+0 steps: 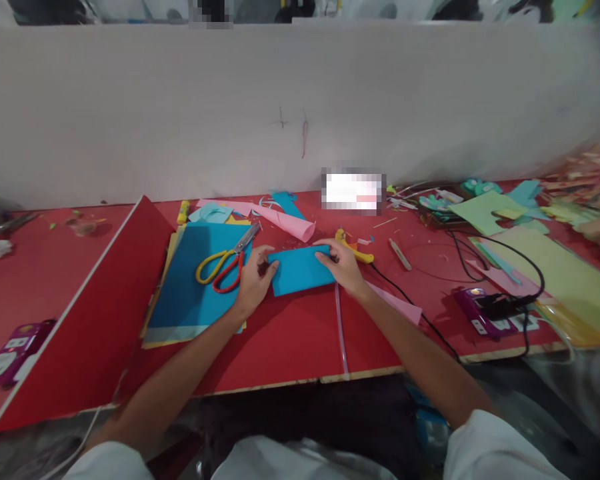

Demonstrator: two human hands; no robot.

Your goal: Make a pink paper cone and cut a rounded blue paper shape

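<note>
A folded piece of blue paper [301, 272] is held a little above the red table, between my two hands. My left hand [254, 277] pinches its left end with the thumb in front. At the right end, my right hand [344, 267] grips the upper corner between thumb and fingers. Scissors [234, 257] with one yellow and one red handle lie just left of my left hand, on a stack of blue sheets [185, 287]. A yellow glue gun [356, 249] with a black cord rests beside my right hand. Rolled pink paper [293, 223] lies behind the blue piece.
A red upright divider [100, 293] stands at left. Purple power strips [480, 313] sit at right and far left, with black cables looping near my right arm. Coloured sheets [575, 280] and scraps cover the right side. A white wall [205, 113] closes off the back.
</note>
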